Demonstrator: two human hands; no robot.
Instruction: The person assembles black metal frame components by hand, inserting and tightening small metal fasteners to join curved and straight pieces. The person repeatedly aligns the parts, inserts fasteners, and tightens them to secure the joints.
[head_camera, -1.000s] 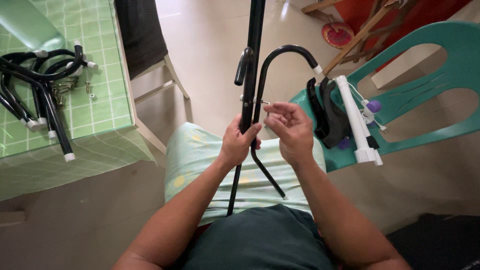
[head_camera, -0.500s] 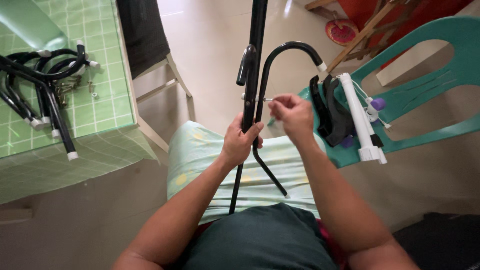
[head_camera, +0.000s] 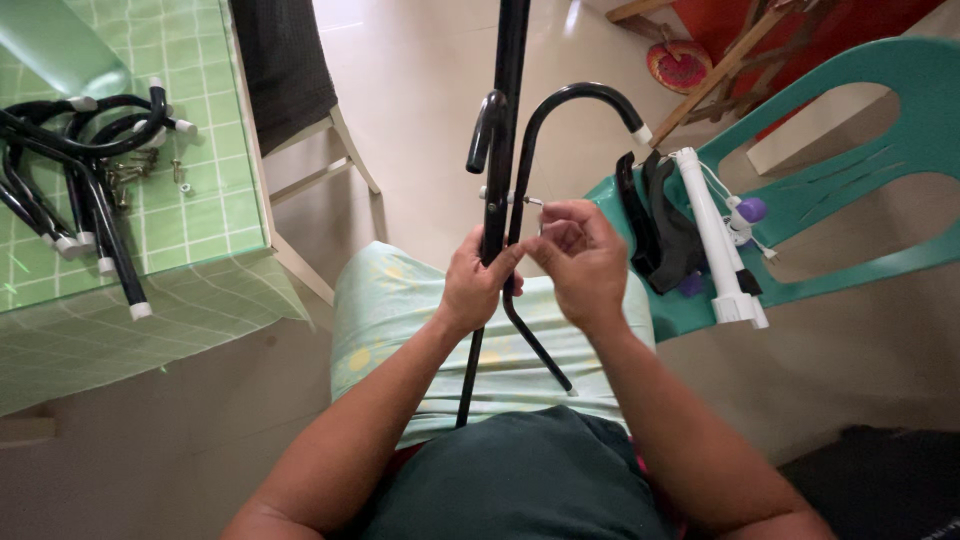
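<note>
Over the lap, left hand (head_camera: 474, 285) around black pole (head_camera: 497, 190), fingers curled.

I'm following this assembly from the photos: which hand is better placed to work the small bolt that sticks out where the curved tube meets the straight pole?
Probably the right hand: its fingertips sit just beside the bolt, apparently empty. The left hand is wrapped around the straight pole and curved tube, steadying them.

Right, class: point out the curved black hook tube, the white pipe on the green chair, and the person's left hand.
curved black hook tube (head_camera: 575, 92), head view, top of its arch.
white pipe (head_camera: 706, 225), head view, middle of its length.
left hand (head_camera: 474, 285), head view, back of the hand, gripping the black pole.
</note>
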